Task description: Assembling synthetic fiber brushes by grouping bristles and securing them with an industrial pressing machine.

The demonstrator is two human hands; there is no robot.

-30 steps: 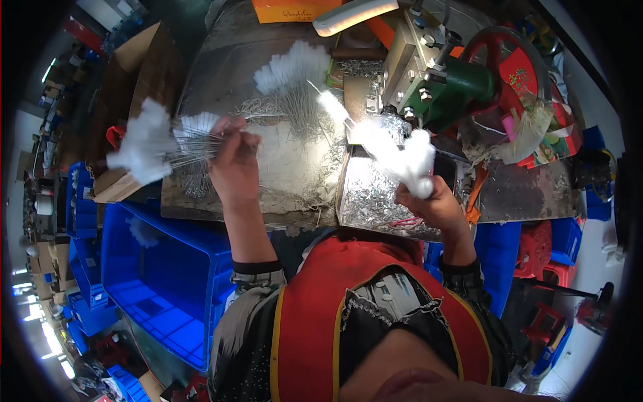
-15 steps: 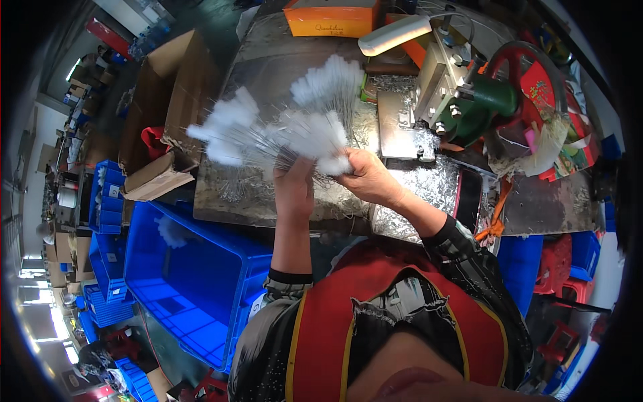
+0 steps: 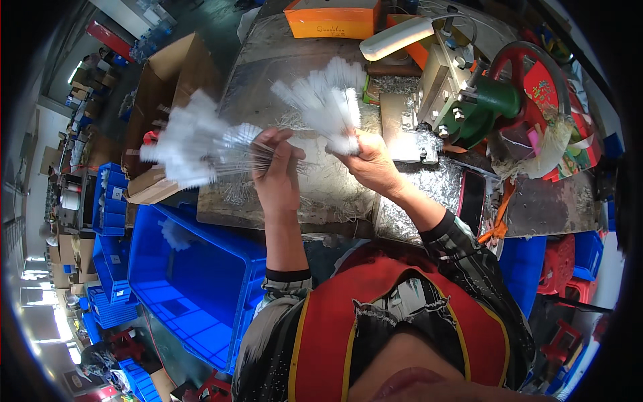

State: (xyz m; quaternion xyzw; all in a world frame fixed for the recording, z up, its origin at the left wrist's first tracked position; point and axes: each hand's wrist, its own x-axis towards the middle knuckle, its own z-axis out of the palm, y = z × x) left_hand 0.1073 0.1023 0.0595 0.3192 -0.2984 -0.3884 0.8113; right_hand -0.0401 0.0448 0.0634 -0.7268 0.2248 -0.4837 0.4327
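My left hand (image 3: 276, 167) grips a bundle of thin wire-stemmed brushes (image 3: 191, 144) by the stems. Their white bristle heads fan out to the left and are smeared by motion. Over the metal bench top (image 3: 261, 74), my right hand (image 3: 372, 163) is closed on a second bunch of white-bristled brushes (image 3: 328, 100), with thumb and fingers pinched at its near end. White bristles spread away from that hand toward the back of the bench. Whether some of those brushes lie on the bench behind the hand, I cannot tell. The two hands are apart.
A green hand press (image 3: 492, 97) with a red wheel stands at the right, under a white lamp (image 3: 396, 37). Metal scraps and a dark phone (image 3: 471, 194) lie near it. An open carton (image 3: 177, 60) and a blue bin (image 3: 194, 295) are left; an orange box (image 3: 331, 20) is behind.
My hands have drawn apart. The left hand's brushes have swung left, over the carton's edge, while the right hand stays near its place, now with a separate bunch.
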